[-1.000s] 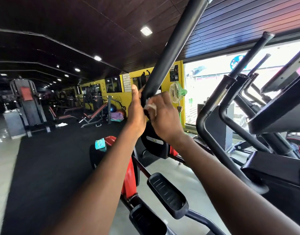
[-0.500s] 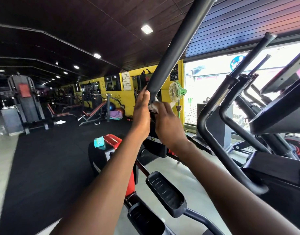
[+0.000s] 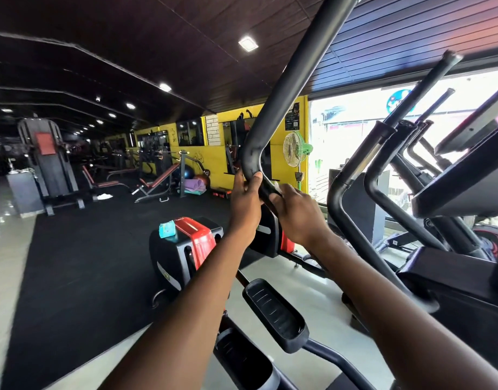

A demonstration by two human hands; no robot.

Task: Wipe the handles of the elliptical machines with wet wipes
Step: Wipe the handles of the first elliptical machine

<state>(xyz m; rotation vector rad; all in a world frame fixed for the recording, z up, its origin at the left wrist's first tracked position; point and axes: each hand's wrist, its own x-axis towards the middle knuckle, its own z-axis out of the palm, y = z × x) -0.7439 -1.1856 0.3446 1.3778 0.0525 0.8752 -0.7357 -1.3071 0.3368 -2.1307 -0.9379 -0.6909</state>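
The left hand (image 3: 246, 202) grips the handle (image 3: 273, 119) just below its bend; the right hand (image 3: 294, 211), beside it on the handle, pinches a white wet wipe (image 3: 277, 187) against the tube. Below the handle, a teal wipe pack (image 3: 166, 229) rests on the red-and-black housing (image 3: 190, 243). Likely risk: the small wipe slipping free or missing the tube's far side. No writing is legible.

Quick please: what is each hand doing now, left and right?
Left hand: grips the handle just below its bend.
Right hand: presses a white wipe on the handle.
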